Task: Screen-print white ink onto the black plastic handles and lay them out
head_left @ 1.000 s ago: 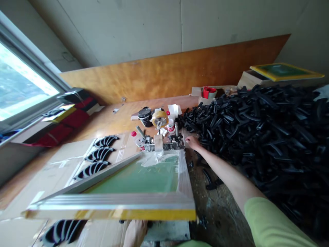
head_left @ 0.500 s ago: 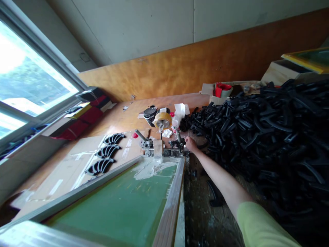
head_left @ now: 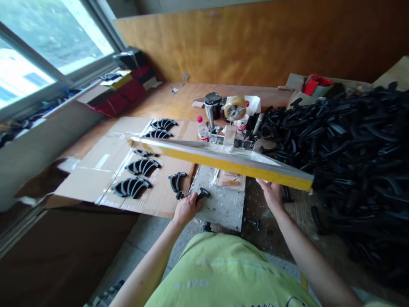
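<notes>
My left hand (head_left: 185, 209) is closed around a black curved plastic part (head_left: 203, 194), over the left edge of the grey base board (head_left: 228, 213). Above the board, a screen printing frame (head_left: 223, 164) is tilted up, its yellow front edge facing me. Just under that edge on the right is my right hand (head_left: 272, 195), fingers curled and partly hidden. A bit of white shows at its fingertips; I cannot make out what it is. More black curved parts (head_left: 131, 187) lie in fanned groups on the cardboard (head_left: 105, 187), with a small group (head_left: 177, 182) near my left hand.
A large heap of black parts (head_left: 358, 145) covers the right side. Behind the frame stand a dark tub (head_left: 213, 106), a tape roll (head_left: 235, 109) and a red-capped bottle (head_left: 202, 129). Red boxes (head_left: 105, 99) line the window side, and a wooden panel (head_left: 223, 47) rises at the back.
The screen frame, lower before, now stands raised, uncovering the base board. My left hand has come into view with a black part. My right hand has drawn back from beside the hinge clamp.
</notes>
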{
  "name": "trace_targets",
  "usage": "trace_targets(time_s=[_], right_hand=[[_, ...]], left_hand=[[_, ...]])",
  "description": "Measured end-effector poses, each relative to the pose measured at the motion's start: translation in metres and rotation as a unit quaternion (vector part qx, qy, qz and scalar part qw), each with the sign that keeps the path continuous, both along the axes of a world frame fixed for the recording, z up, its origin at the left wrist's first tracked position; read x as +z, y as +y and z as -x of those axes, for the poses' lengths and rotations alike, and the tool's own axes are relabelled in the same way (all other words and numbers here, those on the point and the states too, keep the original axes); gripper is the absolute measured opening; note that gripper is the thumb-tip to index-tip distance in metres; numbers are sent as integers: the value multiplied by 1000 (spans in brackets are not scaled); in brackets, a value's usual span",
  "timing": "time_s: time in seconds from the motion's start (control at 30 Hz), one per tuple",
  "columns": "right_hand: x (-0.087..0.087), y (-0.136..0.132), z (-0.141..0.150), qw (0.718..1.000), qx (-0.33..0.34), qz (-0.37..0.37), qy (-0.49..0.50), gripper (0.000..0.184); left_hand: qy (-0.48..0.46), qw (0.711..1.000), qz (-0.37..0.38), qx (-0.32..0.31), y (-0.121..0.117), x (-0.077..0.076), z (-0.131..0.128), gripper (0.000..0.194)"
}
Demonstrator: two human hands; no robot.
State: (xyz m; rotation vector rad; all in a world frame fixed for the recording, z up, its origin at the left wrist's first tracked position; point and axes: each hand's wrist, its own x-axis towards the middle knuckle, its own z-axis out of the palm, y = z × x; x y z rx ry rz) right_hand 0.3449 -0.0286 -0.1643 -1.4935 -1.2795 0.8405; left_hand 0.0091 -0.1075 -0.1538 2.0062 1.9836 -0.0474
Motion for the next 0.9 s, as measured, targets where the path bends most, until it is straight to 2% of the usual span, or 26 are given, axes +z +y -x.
trace_targets(time_s=[0.07,0.13,0.23,0.33,0.4,0.5,0.67,0.9], right_hand=[[6,-19,44,997,60,-31,-43,26],[9,-29,90,978,159,-91,-103,23],[5,-31,145,917,298,-175,-198,38],[-9,-28,173,859,376,-205,-282,43],[-17,-28,176,831,407,-209,-317,47],[-22,-35,164,812,430,-205,-337,55],[-16,-42,142,805,450,-199,-332,57],[-12,-29,159,809,442,-193,-337,53]], left_hand=[[1,1000,-14,-1,-1,3,-2,31],[-8,1000,-22,9,-4,3,-3,31],[-19,999,-25,19,-7,1,-2,28],[-28,999,-26,18,-8,-3,-1,25],[-36,999,-29,18,-8,-6,0,24],[-43,998,-33,23,-8,-9,0,24],[-39,998,-35,20,-8,-12,0,26],[-33,999,-30,24,-9,-10,-1,26]])
